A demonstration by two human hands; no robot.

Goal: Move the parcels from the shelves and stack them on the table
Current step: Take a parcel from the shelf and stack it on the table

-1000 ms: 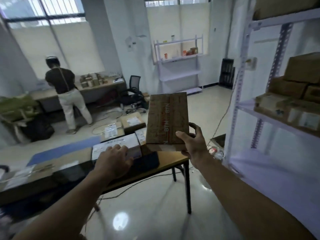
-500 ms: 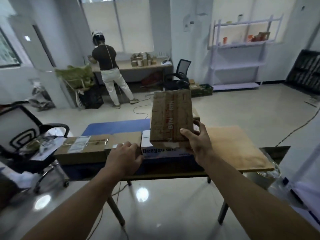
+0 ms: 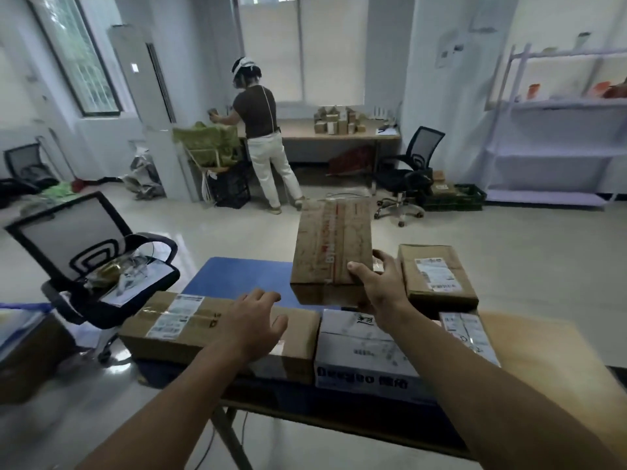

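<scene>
Your parcel point(image 3: 332, 245) at frame centre was matt brown cardboard, scuffed; the table point(image 3: 559, 361) at lower right looked like smooth pale wood; the floor point(image 3: 509, 252) was glossy tile; the white box point(image 3: 359, 354) at lower centre was smooth card.

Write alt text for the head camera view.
The right hand grips a brown taped cardboard parcel above the wooden table, where several labelled parcels lie; the open left hand is spread over a long brown cardboard box.
</scene>
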